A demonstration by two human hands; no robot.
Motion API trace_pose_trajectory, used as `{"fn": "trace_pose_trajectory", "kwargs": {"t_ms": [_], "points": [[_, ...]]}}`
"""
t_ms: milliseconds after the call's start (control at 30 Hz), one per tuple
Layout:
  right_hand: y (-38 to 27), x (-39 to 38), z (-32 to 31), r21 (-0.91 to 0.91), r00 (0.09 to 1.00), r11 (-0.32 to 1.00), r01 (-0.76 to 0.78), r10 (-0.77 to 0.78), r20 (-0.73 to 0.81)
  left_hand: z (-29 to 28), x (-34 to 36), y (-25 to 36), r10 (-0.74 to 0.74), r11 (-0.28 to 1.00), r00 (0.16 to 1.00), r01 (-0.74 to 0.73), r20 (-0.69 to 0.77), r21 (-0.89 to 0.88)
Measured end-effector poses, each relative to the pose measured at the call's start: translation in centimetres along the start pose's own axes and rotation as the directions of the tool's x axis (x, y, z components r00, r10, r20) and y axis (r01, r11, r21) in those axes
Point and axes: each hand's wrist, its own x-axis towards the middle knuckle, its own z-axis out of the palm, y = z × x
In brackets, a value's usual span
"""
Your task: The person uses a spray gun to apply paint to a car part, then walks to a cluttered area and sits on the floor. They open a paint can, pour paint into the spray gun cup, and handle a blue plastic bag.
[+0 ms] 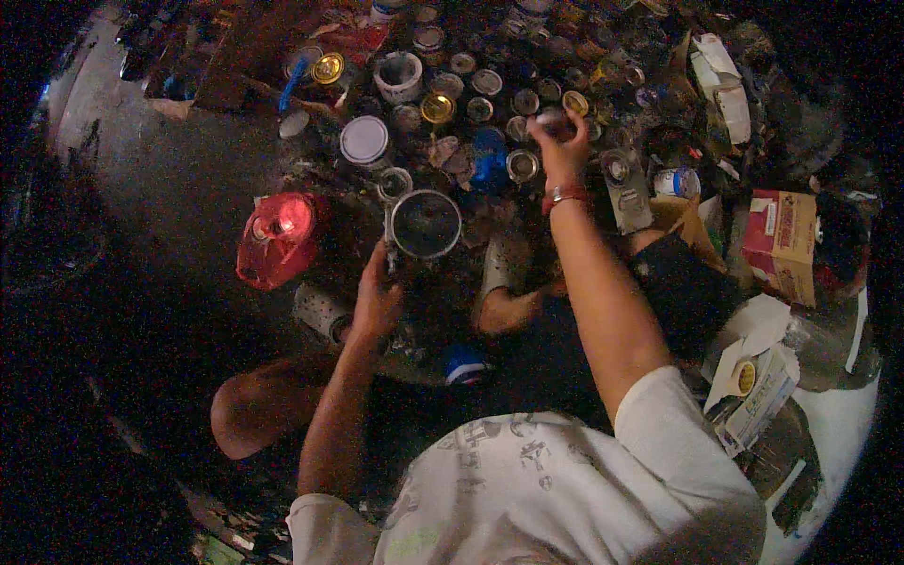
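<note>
My left hand (379, 299) is closed around the handle-like part of a round, open metal cup (459, 226), whose dark inside faces up. Farther off to the right, my right hand (562, 146) has its fingers curled around a small dark round can (549, 122), among many other cans. Dim light and blur hide the details of that can. Just beyond the cup stand a small open jar (395, 183) and a larger tin with a pale lid (364, 141). Near my right fingers is an open tin with a light rim (522, 167).
A red plastic bag (278, 235) lies at the left. Grey perforated sleeves cover my lower legs. Farther off are a white-rimmed bucket (397, 77), gold-coloured lids (438, 107) and a blue-handled brush (291, 85). Cardboard boxes (782, 240) stand at the right.
</note>
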Motion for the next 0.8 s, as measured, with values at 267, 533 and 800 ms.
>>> {"fn": "trace_pose_trajectory", "kwargs": {"t_ms": [267,533,800], "points": [[14.0,-2.5,1.3,-0.135,0.959,0.952,0.273,-0.281,-0.039,1.5,-0.9,1.2,0.043,0.979,0.996,-0.027,-0.078,0.204],[18.3,-2.5,-0.2,-0.276,0.988,0.949,0.15,-0.135,0.072,2.9,-3.0,1.7,-0.084,0.996,0.994,0.084,-0.076,-0.01],[-6.6,-1.7,-2.1,0.024,0.986,0.991,0.131,-0.133,0.101,3.3,-1.2,1.6,-0.078,0.994,0.996,0.075,-0.035,-0.076]]}}
